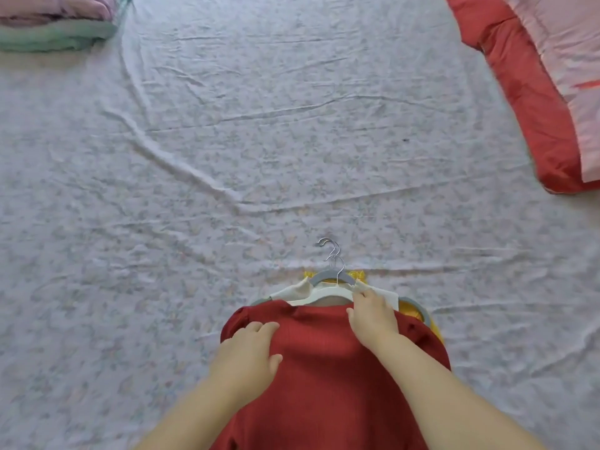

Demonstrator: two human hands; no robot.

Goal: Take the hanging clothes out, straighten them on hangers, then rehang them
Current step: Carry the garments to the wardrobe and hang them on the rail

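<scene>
left grip [250, 349] flat, released, on red garment [324, 368]; right grip [373, 315] pinching cream garment [285, 293]; tugging may slide stacked hangers [319, 277] askew.

clothes [324, 368] on hangers [328, 277]: near centre on sheet [259, 141] | folded pile [55, 27]: far left | quilt [535, 76]: far right

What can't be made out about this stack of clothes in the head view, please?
Head view:
Yellow garment: nearly all hidden under the red garment.
Cream garment: body covered by the red one; the right hand pinches and covers part of its collar.
Red garment's hem: cut off by the bottom edge.
Hanger hooks: overlapping, number unclear.
</scene>
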